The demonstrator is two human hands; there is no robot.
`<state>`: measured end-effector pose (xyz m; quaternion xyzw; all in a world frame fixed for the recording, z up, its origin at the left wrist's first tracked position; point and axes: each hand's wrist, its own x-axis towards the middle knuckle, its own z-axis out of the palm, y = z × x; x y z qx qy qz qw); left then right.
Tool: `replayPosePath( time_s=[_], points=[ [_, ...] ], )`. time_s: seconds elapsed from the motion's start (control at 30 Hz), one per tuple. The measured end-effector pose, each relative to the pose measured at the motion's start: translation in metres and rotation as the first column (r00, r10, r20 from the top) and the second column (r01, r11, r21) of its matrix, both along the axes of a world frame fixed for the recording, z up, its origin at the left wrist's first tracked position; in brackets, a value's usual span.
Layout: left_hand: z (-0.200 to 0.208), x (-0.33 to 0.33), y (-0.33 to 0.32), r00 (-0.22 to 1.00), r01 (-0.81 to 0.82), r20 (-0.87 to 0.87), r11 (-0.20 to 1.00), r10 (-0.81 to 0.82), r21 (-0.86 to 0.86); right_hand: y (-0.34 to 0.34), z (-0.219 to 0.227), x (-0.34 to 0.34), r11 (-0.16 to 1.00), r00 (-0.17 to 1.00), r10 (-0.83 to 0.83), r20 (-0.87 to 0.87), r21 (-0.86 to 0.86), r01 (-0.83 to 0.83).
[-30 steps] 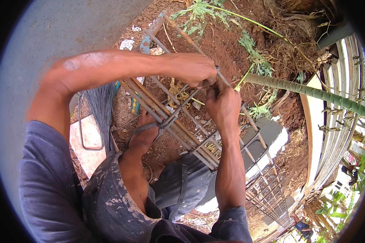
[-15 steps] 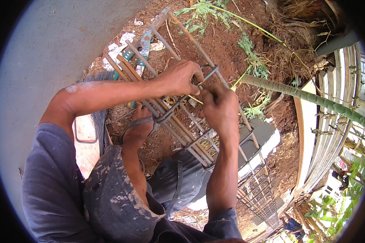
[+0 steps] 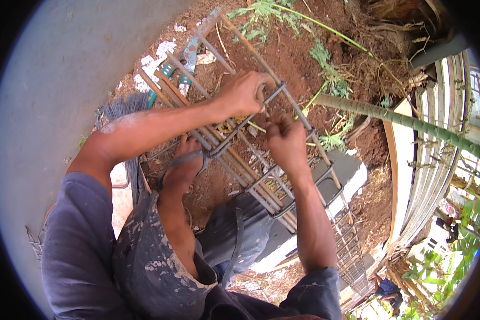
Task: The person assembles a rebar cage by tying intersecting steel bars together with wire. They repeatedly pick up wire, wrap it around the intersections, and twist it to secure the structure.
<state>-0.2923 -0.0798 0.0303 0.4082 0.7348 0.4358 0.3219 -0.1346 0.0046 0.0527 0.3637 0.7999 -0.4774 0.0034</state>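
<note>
Both hands have drawn closer on the rebar cage (image 3: 282, 176) lying over red soil: left hand (image 3: 244, 93) closed around a square stirrup (image 3: 276, 92) at its upper bar, right hand (image 3: 284, 140) just below, pinching something too small to tell, so tying looks underway

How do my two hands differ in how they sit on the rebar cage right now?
The left hand reaches across from the left and grips the upper bar of the rebar cage, fingers wrapped over it. The right hand comes up from below, sits lower, fist closed beside a stirrup. Both are bare and touch the same cage.
</note>
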Motion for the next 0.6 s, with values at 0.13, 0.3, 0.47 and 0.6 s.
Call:
replayPosePath(
  time_s=[0.13,0.3,0.47,0.6],
  points=[
    [-0.007,0.009,-0.006,0.999,0.027,-0.017,0.999,-0.027,-0.029,-0.038,0.002,0.011,0.41,0.791,-0.611,-0.004,-0.857,0.312],
    [-0.005,0.03,-0.041,0.946,-0.32,0.096,0.939,0.309,0.126,-0.075,0.031,0.065,0.574,0.624,-0.763,-0.168,-0.62,0.535],
    [0.022,0.03,-0.023,0.199,-0.561,0.833,0.757,0.516,-0.335,-0.044,0.044,0.222,0.511,0.561,-0.8,-0.213,0.249,0.823],
    [-0.03,0.022,-0.003,0.161,-0.492,0.875,0.805,0.457,-0.33,-0.043,0.026,0.371,0.544,0.539,-0.819,0.194,0.558,0.626]
  ],
)
